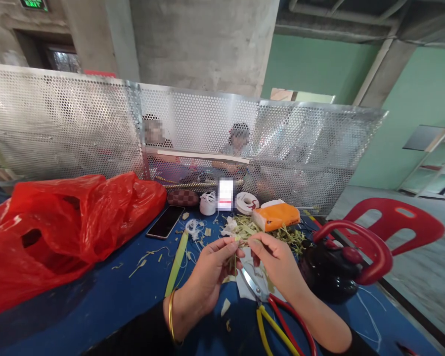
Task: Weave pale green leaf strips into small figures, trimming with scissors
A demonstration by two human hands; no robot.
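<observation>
Over the table's middle, my left hand (211, 269), a gold bangle on its wrist, pinches a small pale-green plant strip (242, 241) between thumb and fingers. My right hand (276, 259) is closed too, its thumb and forefinger at the other end of that strip. The fingers partly hide it, so its shape is hard to make out. Below both hands lie scissors (257, 291) with one red and one yellow handle, their blades on white paper. A long flat green leaf strip (178, 264) rests left of my left hand.
A crumpled red plastic bag (107, 217) covers the left side. Behind the hands are a phone (165, 221), white string (208, 203), a ribbon roll (247, 202), an orange tissue pack (278, 216) and plant scraps (291, 240). A dark kettle (330, 267) stands right; perforated metal panels (200, 118) rise behind.
</observation>
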